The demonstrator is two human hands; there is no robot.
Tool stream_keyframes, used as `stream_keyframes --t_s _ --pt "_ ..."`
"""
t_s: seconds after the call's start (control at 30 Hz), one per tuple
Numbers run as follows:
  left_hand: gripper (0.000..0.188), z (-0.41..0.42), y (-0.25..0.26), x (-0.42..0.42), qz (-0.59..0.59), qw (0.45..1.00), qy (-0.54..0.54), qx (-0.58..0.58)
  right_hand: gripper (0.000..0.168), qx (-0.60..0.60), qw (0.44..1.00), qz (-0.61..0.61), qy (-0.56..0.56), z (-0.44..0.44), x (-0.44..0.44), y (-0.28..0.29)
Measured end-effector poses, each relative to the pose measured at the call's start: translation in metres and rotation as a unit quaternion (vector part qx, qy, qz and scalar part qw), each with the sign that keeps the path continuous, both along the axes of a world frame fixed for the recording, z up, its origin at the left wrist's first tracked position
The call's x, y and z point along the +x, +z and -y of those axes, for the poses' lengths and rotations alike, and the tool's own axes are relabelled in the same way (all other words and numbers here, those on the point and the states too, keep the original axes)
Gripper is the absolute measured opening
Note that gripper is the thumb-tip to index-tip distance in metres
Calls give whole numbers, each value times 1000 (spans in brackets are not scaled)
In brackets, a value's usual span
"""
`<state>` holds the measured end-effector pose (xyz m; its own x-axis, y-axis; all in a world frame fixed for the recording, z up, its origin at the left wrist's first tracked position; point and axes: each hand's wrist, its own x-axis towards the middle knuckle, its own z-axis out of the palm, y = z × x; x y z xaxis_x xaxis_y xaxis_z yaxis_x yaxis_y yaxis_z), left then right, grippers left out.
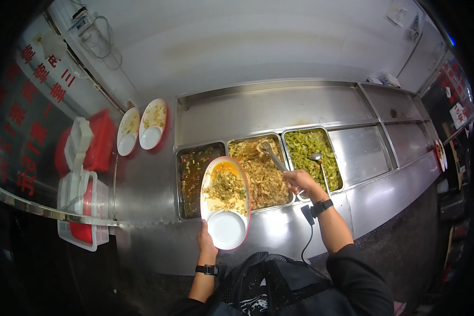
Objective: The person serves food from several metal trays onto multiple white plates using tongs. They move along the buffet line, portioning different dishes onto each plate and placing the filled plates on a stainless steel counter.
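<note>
My left hand (207, 239) holds an oval white dish with a red rim (226, 229) by its lower left edge. Cooked food lies in its long section, while its round section holds nothing. My right hand (302, 182) grips metal tongs (275, 162), whose tips touch the cooked vegetables (266, 185) in the middle steel pan. A dark pan of food in sauce (191, 170) is partly hidden behind the dish. To the right, a spoon (316, 156) rests in a pan of green vegetables (308, 142).
Two more oval dishes with food remnants (128, 126) (153, 118) stand on the steel counter at the left. Beyond them are a red basket (100, 138) and a white plastic basket (102, 237). Steel dividers (367, 102) cross the counter; a cable (311, 237) hangs near my right wrist.
</note>
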<state>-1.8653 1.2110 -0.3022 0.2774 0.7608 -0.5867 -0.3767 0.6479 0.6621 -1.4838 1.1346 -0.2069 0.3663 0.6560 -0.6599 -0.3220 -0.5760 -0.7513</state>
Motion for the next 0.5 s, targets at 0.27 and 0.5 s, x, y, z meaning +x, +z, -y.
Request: stream_keyframes --t_s 0.27,0.5 --pt "58 10 -3 -4 0 1000 -26 -16 32 27 999 -39 -9 47 -28 -1" --pt "54 14 -5 -3 -20 999 -40 -3 33 48 997 -62 -8 58 -34 8"
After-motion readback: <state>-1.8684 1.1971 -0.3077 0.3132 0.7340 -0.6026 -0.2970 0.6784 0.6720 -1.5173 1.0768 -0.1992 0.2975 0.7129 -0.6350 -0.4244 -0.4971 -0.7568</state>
